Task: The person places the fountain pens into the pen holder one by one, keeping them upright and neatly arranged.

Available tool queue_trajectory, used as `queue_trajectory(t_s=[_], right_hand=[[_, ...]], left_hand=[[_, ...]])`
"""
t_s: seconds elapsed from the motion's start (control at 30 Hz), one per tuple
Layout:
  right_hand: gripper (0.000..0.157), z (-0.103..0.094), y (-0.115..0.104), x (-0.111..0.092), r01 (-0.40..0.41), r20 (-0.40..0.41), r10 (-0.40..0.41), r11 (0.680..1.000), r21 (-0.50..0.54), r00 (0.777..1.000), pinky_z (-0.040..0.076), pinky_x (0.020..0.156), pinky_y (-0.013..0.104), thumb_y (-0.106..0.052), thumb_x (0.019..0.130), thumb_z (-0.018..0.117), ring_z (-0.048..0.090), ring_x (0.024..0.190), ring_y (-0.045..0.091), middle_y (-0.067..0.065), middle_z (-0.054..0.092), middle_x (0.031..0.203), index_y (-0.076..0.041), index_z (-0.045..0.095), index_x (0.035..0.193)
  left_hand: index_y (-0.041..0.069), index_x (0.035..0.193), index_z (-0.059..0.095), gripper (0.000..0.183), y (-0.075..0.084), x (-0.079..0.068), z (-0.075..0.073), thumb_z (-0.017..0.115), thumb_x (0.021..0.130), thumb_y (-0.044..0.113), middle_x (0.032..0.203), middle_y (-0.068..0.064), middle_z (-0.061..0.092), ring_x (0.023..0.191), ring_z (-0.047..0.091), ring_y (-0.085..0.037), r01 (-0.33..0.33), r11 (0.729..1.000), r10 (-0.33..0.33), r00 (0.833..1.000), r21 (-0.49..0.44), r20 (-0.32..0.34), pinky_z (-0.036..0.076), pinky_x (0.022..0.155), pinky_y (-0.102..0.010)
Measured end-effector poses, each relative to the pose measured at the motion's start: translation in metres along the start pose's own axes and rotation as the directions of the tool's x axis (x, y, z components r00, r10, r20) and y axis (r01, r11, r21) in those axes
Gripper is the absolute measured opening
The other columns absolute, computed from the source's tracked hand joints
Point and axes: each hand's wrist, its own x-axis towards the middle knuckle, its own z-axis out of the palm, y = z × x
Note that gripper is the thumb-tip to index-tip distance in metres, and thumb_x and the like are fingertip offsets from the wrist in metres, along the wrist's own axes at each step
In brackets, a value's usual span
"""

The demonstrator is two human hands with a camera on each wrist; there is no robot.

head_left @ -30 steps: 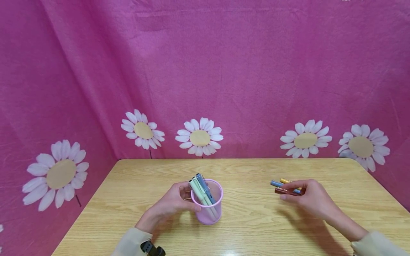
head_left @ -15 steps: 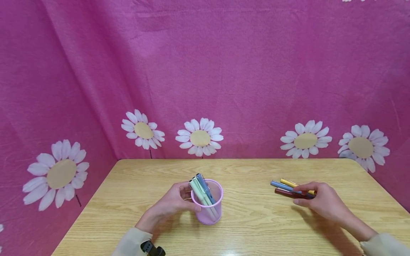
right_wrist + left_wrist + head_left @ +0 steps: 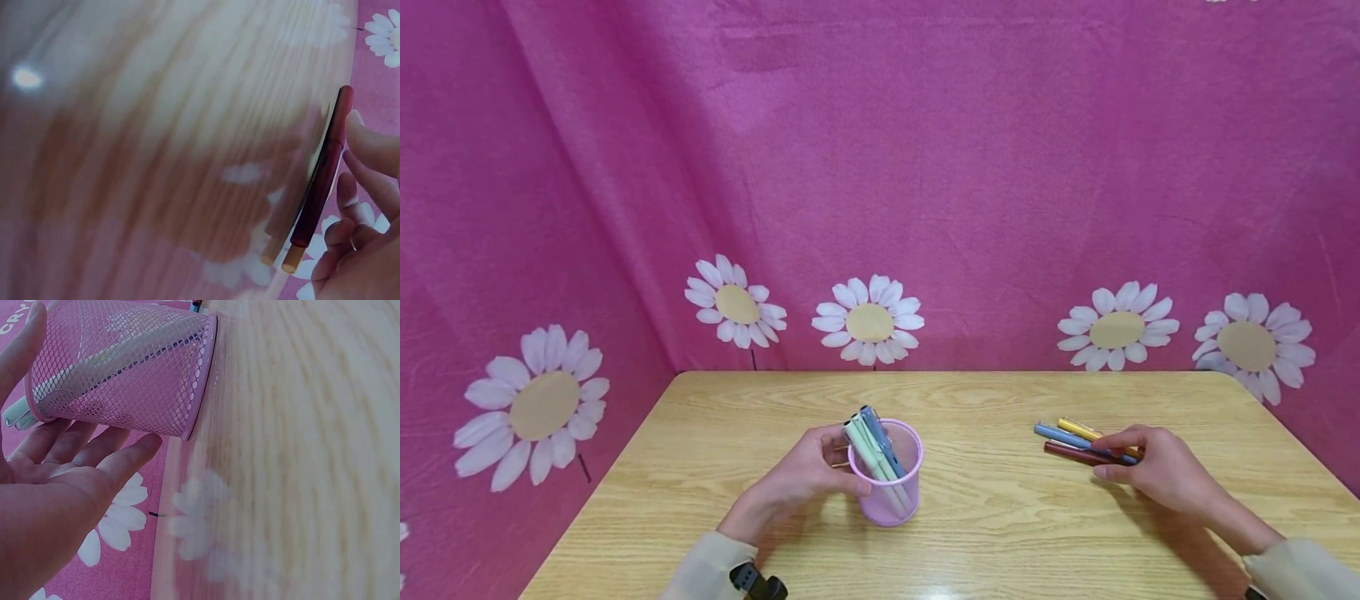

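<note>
While the left hand (image 3: pixel 812 472) holds the pink mesh cup (image 3: pixel 913 493) upright between thumb and fingers, the right hand (image 3: pixel 1159 472) sets thumb and forefinger about the slim blue pen (image 3: pixel 1060 434) and glossy dark red pen (image 3: pixel 1070 452), beside a yellow pen (image 3: pixel 1077 428) on the wooden table (image 3: pixel 985 521) — whether they pinch, I cannot tell. Better to steady the cup and grip squarely — without rolling neighbours.

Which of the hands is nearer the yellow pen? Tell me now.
The right hand: it is at the yellow pen, its fingers hiding part of it in the head view. The left hand is farther off, to the left, holding the mesh cup.
</note>
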Motion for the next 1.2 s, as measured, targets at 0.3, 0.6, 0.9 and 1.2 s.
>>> queue_trajectory(t_s=[0.3, 0.6, 0.9, 1.2], right_hand=[[0.035, 0.0021, 0.0038, 0.0036, 0.013, 0.023, -0.013, 1.0, 0.015, 1.0, 0.05, 0.076, 0.032, -0.021, 0.083, 0.092, 0.061, 0.096, 0.025, 0.009, 0.072, 0.109, -0.004, 0.082, 0.112], [0.021, 0.0064, 0.0001, 0.0008, 0.041, 0.051, -0.047, 0.993, 0.106, 0.998, 0.044, 0.067, 0.026, -0.015, 0.082, 0.091, 0.053, 0.08, 0.012, -0.001, 0.066, 0.089, -0.01, 0.082, 0.1], [0.018, 0.0028, 0.0005, -0.0007, 0.017, 0.078, -0.022, 0.997, 0.07, 0.997, 0.045, 0.068, 0.027, -0.014, 0.083, 0.091, 0.055, 0.08, 0.012, -0.002, 0.069, 0.09, -0.012, 0.082, 0.099], [0.016, 0.0094, -0.0027, -0.0021, 0.053, 0.057, -0.055, 0.998, 0.024, 0.997, 0.042, 0.07, 0.028, -0.016, 0.08, 0.093, 0.055, 0.083, 0.014, -0.007, 0.068, 0.09, -0.021, 0.083, 0.093]], left_hand=[[-0.005, 0.142, 0.059, 0.066, 0.001, 0.0015, -0.0004, 0.087, 0.082, 0.005, 0.126, -0.015, 0.07, 0.112, 0.067, -0.028, -0.004, 1.0, 0.004, 1.0, 0.007, -0.003, 0.056, 0.099, -0.035], [-0.003, 0.142, 0.06, 0.066, 0.0027, 0.0001, 0.0009, 0.087, 0.082, 0.004, 0.128, -0.015, 0.069, 0.114, 0.066, -0.029, 0.011, 1.0, -0.011, 1.0, -0.008, -0.007, 0.057, 0.099, -0.037], [-0.003, 0.144, 0.059, 0.067, 0.0018, 0.0006, -0.0006, 0.087, 0.083, 0.005, 0.129, -0.015, 0.068, 0.115, 0.065, -0.029, 0.007, 1.0, -0.007, 1.0, 0.006, 0.002, 0.055, 0.102, -0.037], [-0.002, 0.145, 0.058, 0.068, 0.0009, 0.0022, -0.0008, 0.087, 0.084, 0.003, 0.129, -0.015, 0.069, 0.115, 0.066, -0.029, -0.012, 1.0, 0.012, 1.0, -0.003, 0.015, 0.055, 0.1, -0.036]])
